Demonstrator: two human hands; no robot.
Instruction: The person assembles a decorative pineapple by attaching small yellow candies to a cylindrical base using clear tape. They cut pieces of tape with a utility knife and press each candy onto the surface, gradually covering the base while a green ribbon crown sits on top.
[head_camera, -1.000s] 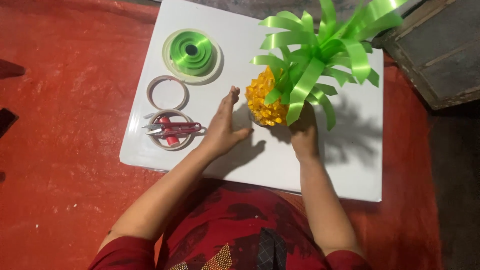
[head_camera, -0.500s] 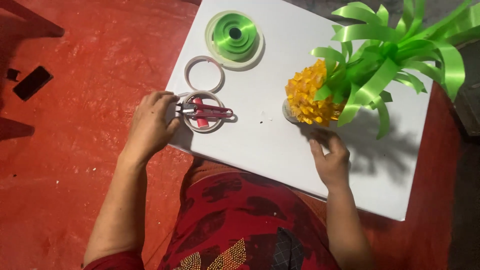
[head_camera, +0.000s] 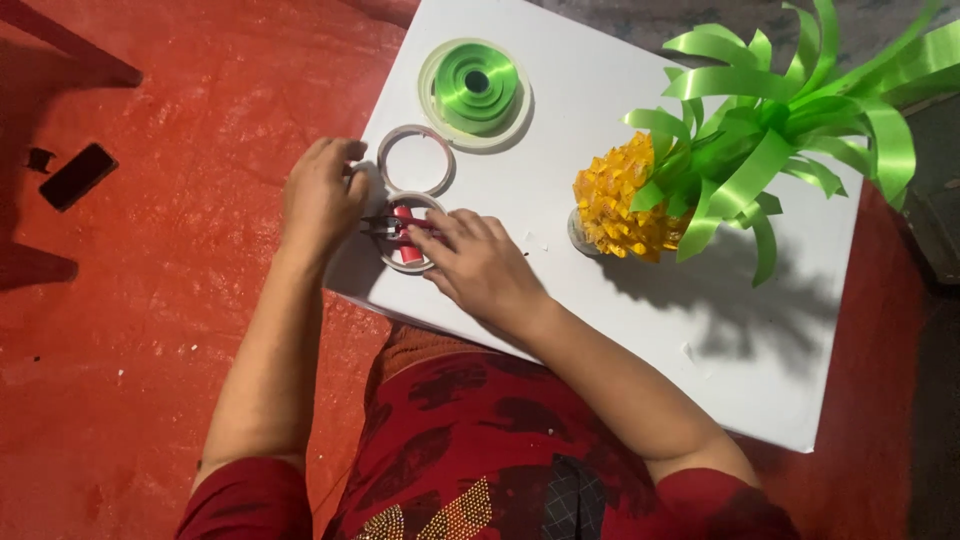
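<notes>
head view: both hands, left (head_camera: 320, 195) and right (head_camera: 480, 265), fingers loosely curled, touching red-handled scissors (head_camera: 400, 228) on round tape ring (head_camera: 385, 258).

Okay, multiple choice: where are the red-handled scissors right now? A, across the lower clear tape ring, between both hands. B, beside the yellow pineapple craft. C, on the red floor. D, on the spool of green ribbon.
A: the red-handled scissors lie across the lower clear tape ring on the white board, with the left hand and right hand touching them from either side.

A home craft corner: white board (head_camera: 640, 330) on a red floor (head_camera: 170, 300), ribbon spool (head_camera: 476, 84), paper pineapple (head_camera: 720, 170)
</notes>
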